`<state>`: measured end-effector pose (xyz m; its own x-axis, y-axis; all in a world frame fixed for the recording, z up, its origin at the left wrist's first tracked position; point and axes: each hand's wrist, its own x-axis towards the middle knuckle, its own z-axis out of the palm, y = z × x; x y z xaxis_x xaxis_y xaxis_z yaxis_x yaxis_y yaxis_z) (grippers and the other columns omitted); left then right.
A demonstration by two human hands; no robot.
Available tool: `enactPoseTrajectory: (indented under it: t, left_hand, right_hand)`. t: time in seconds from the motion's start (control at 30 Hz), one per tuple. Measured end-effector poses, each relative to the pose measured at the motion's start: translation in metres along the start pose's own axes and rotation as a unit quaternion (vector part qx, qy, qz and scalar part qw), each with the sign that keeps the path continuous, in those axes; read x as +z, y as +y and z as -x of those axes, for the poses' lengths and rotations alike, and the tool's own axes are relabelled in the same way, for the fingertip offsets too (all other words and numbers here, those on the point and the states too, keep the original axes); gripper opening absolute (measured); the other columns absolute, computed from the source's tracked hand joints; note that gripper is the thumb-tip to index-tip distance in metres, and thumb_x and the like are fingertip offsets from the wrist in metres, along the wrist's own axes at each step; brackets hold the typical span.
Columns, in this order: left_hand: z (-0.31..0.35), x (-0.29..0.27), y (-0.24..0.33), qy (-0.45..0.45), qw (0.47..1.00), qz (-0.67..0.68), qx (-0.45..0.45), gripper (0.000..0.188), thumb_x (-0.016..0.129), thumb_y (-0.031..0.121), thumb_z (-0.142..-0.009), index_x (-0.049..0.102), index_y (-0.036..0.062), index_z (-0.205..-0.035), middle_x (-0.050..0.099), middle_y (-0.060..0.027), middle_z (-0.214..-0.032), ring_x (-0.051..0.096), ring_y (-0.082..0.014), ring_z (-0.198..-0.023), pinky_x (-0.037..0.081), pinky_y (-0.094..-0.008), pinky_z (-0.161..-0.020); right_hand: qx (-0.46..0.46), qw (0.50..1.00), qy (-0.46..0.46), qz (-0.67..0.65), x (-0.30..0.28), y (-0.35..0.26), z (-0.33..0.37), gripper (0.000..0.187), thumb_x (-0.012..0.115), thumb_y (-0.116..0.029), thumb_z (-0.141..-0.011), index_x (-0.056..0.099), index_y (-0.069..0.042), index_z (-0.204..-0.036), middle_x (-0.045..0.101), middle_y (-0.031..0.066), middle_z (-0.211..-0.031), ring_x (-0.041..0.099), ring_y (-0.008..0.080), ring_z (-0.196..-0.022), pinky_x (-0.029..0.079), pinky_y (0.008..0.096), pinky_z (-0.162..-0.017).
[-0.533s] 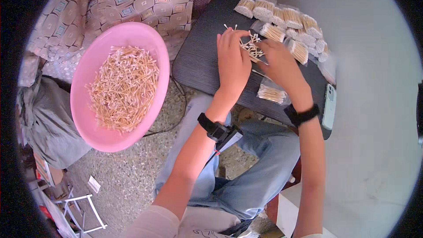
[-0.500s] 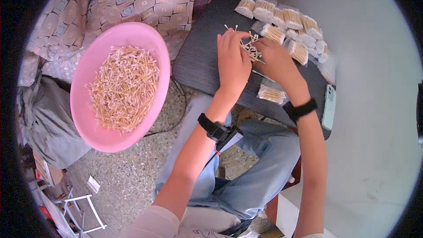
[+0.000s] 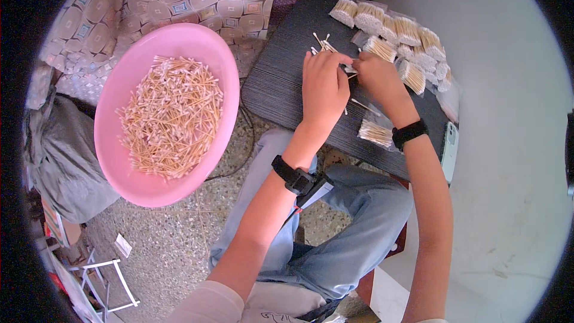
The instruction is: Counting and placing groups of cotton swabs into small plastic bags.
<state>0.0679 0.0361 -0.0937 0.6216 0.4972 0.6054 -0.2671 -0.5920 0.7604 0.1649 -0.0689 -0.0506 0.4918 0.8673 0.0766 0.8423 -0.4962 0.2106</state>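
While left hand (image 3: 323,88) and right hand (image 3: 378,76) nearly meet, grips unclear, light, slim swabs (image 3: 324,44) probably suit mid-stick pinching.

Over on the left of the frame sits the basin (image 3: 185,37), a heap of cotton swabs (image 3: 170,119) inside it; fabric (image 3: 209,0) lies behind it, across the upper left. Upper centre to right, here's the tabletop (image 3: 275,78): left hand (image 3: 324,87) over it, right hand (image 3: 379,81) just beside, loose swabs (image 3: 321,43) past the left fingertips. Bagged bundles (image 3: 394,33) crowd the upper right, beyond the right hand. One bundle (image 3: 375,133) lies nearer, below that hand, left of its wrist. Far right, along the tabletop's edge: the phone (image 3: 449,149).
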Motion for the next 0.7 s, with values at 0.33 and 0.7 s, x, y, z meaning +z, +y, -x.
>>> enactPoseTrajectory:
  t: [0.33, 0.7]
  left_hand:
    - [0.004, 0.008, 0.005, -0.035, 0.999, -0.005, 0.001, 0.018, 0.051, -0.003, -0.076, 0.057, 0.0031, -0.092, 0.058, -0.0144, -0.092, 0.052, -0.0341, -0.094, 0.037, -0.0433, -0.092]
    - [0.008, 0.035, 0.035, -0.098, 0.986, 0.132, 0.022, 0.052, 0.054, 0.030, -0.090, 0.036, -0.0021, -0.127, 0.046, -0.0218, -0.125, 0.044, -0.0340, -0.117, 0.033, -0.0389, -0.100]
  right_hand:
    - [0.019, 0.995, 0.095, -0.031, -0.004, 0.034, 0.014, 0.017, 0.052, -0.001, -0.077, 0.057, 0.000, -0.093, 0.060, 0.0182, -0.090, 0.060, 0.0341, -0.086, 0.050, 0.0412, -0.074]
    - [0.163, 0.953, 0.157, -0.199, -0.034, 0.041, 0.054, 0.011, 0.054, -0.005, -0.078, 0.057, 0.002, -0.087, 0.057, 0.0227, -0.083, 0.055, 0.0424, -0.081, 0.045, 0.0456, -0.069]
